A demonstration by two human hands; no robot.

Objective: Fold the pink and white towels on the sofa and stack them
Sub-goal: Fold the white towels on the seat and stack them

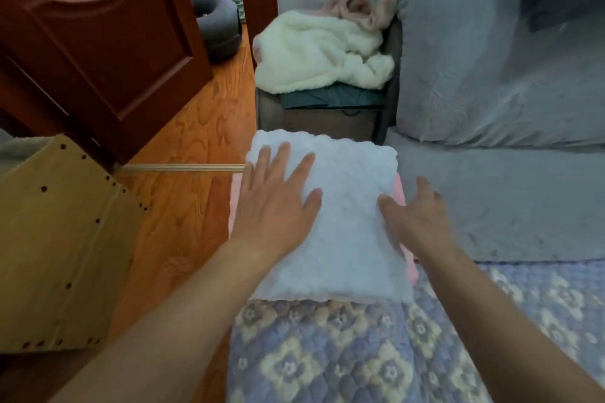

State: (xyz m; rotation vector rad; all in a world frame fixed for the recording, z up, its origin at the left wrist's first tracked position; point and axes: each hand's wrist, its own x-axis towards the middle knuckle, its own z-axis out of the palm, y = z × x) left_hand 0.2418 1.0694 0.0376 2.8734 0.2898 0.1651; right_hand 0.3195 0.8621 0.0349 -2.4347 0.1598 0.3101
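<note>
**Folded white towel on the pink one, both hands flat on top**

The white towel (340,226) lies folded into a thick rectangle directly on the pink towel (400,190), which shows only as thin strips along the white towel's left and right sides. The stack sits at the left end of the sofa seat, on the patterned quilted cover (327,353), with the grey sofa cushion (491,206) just to the right of the white towel.

The left hand (278,203) rests palm down on the white towel's left half, fingers straight and spread. The right hand (415,216) lies over its right edge, fingers spread and relaxed, pinching nothing; whether its palm presses down I cannot tell, as it is slightly blurred.

The white towel looks fluffy, soft and light, with no stiffness of its own. It should compress under a palm and slump if lifted by one corner, so the stack is probably best taken from both long sides at once, fingers under the pink layer. It is not fragile and its pile looks grippy rather than slippery.

The white towel's left edge is close to the seat's edge, with the wooden floor (183,206) below it, so a push leftward could tip the stack off. A wooden stool (59,239) stands on the floor further left of the towel. Beyond the towel's far edge sits a side table (327,108) heaped with cream fleece (320,59). The open room lies right of the towel and towards the person.
</note>
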